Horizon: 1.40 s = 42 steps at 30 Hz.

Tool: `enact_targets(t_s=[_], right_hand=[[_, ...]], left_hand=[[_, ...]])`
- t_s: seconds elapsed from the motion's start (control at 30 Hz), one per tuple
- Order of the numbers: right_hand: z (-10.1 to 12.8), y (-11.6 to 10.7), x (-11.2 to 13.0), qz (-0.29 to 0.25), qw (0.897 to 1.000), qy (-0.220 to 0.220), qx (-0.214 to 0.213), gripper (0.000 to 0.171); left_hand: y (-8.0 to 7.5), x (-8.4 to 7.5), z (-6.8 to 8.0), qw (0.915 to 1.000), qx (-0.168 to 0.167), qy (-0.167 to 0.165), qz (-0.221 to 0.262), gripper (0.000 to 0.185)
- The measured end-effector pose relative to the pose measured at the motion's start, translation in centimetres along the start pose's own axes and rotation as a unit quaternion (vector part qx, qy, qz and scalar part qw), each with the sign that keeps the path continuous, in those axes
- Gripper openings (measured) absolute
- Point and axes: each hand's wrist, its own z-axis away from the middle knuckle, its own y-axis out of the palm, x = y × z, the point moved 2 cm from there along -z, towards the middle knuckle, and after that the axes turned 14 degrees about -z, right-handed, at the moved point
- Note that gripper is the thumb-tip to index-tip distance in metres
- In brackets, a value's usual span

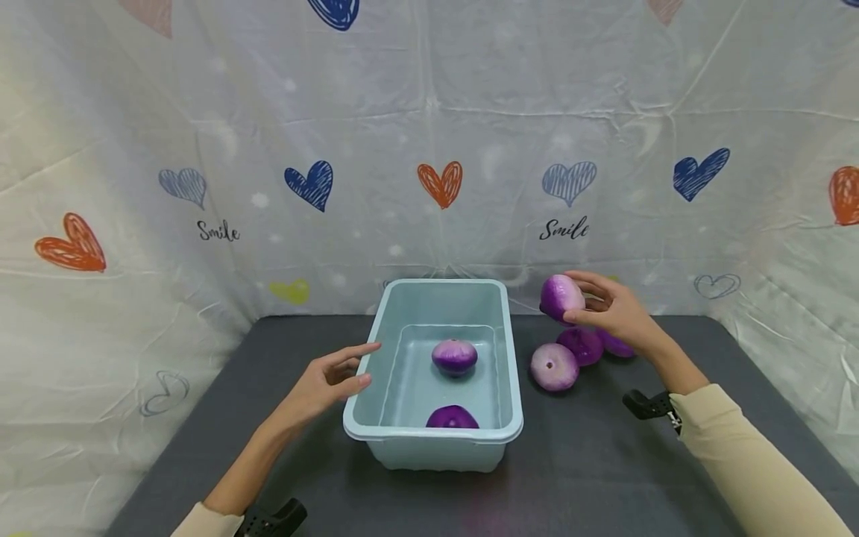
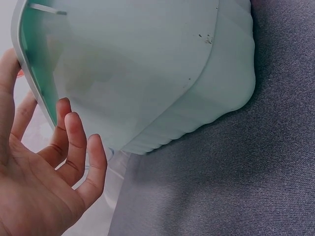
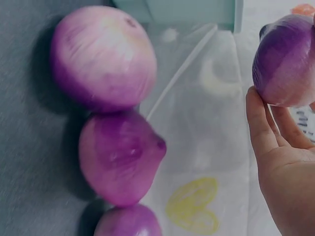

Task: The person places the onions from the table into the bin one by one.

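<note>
the right hand (image 1: 614, 309), right of centre in the head view, holds a purple onion (image 1: 560, 297) off the desk (image 1: 590, 462), its fingers (image 3: 259, 125) curled round it from behind and below. the onion sits up at the fingertips, not deep in the palm, above and just right of the tub's (image 1: 513, 373) far right corner. three more onions lie on the desk below the hand, close together: a pale one (image 1: 554, 367) nearest the tub, a darker one (image 1: 581, 345) behind it, and a third (image 1: 614, 344) mostly hidden by the wrist.

the left hand (image 1: 329, 380), left of centre, is beside the tub's left wall with straight, spread fingers (image 2: 74, 142) holding nothing; the wrist view shows them just beside the rim, and i cannot tell if they touch it. two onions lie in the tub: one (image 1: 454, 356) mid-floor, one (image 1: 452, 417) against the near wall.

risks, as i judge them: the fingertip hold is shallow and the skin looks smooth, so the onion could slip and roll over the desk. released from height, it could strike the onion on the tub floor and bounce. with the left hand gripping nothing, a knock on the rim could slide the light tub. the wrist passing low could nudge the three loose onions away.
</note>
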Motion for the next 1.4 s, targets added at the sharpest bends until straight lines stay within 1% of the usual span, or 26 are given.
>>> enact_targets(t_s=[0.23,0.3,0.53,0.8,1.03,1.13,1.4], right_hand=[[-1.2,1.6,0.6,-0.034,0.998,-0.040,0.035,0.064],[-1.5,2.1,0.8,-0.043,0.997,-0.043,0.041,0.064],[-2.5,4.1,1.4,-0.073,0.995,-0.037,0.063,0.067],[-3.5,6.0,1.8,-0.070,0.992,-0.037,0.095,0.068],[-4.0,7.6,1.9,-0.087,0.987,-0.039,0.126,0.068],[-4.3,8.3,1.9,-0.085,0.986,-0.039,0.136,0.069],[-4.4,9.3,2.0,-0.108,0.981,-0.034,0.158,0.076]], left_hand=[[0.0,-0.3,0.0,1.0000,0.000,-0.005,-0.004,0.049],[0.0,-0.3,0.1,1.0000,-0.001,-0.005,-0.003,0.049],[-0.1,-0.3,0.3,1.0000,-0.001,-0.002,0.002,0.050],[0.0,-0.2,0.3,1.0000,-0.003,0.005,0.003,0.050],[0.0,-0.1,0.3,1.0000,0.000,0.006,0.005,0.049],[0.0,-0.1,0.3,1.0000,0.000,0.006,0.003,0.049],[0.0,-0.2,0.3,1.0000,0.000,0.006,0.006,0.049]])
